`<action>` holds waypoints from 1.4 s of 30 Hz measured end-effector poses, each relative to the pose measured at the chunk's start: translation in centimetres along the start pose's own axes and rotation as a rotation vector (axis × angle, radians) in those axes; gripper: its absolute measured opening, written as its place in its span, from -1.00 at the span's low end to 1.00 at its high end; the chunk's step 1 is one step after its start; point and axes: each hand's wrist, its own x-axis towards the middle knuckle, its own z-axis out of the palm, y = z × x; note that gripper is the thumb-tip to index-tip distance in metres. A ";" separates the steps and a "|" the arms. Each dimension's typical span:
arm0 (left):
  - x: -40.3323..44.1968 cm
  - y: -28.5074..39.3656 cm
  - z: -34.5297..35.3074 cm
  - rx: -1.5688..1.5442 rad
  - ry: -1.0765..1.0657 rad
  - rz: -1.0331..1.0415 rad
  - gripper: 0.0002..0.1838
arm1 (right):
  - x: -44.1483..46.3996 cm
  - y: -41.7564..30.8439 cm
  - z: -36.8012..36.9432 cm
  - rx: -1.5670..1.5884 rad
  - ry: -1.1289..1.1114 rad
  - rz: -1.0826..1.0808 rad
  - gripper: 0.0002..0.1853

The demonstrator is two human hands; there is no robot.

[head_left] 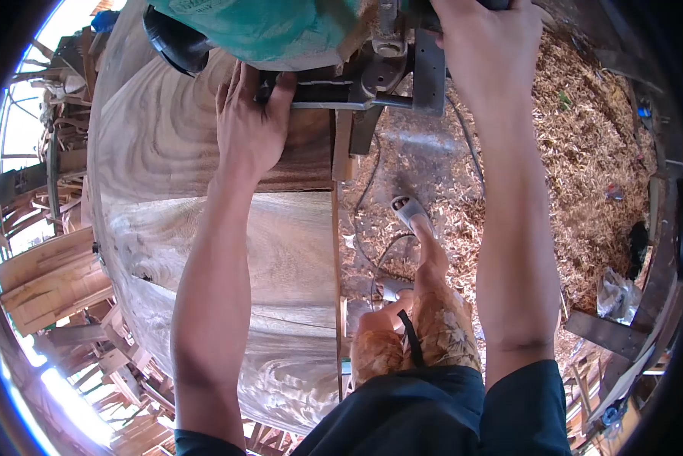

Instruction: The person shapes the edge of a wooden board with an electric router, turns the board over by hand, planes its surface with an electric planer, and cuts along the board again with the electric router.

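Note:
A teal power tool (258, 30) with a black part on its left and a metal base with a bracket (430, 76) sits at the far end of a wide wooden slab (281, 235), over its right edge. My left hand (250, 129) lies on the slab with its thumb and fingers closed about the near edge of the tool's base; a small dark part shows between them. At the top right, my right hand (493, 38) is wrapped around a dark handle of the tool, partly cut off by the frame.
Wood shavings (584, 144) cover the floor on the right. A dark cord (360, 197) runs along the floor beside the slab, near my sandalled foot (410, 209). Stacked boards (56, 281) and scrap wood stand on the left. A plastic bag (619, 295) lies at right.

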 end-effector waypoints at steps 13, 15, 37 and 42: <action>3.4 -1.9 1.6 0.120 -0.067 -0.067 -0.43 | 4.1 1.7 1.1 0.153 -0.026 0.066 -0.84; 3.4 -1.9 1.8 0.125 -0.041 -0.080 -0.40 | 4.4 1.1 1.2 0.213 -0.058 0.136 -0.82; -3.3 1.8 -1.8 -0.039 -0.101 -0.128 -0.41 | -2.0 -0.6 -2.4 0.014 -0.025 0.109 -0.77; -4.9 2.9 -2.5 0.033 -0.091 -0.155 -0.52 | -3.4 -1.6 -3.1 -0.030 -0.022 0.137 -0.76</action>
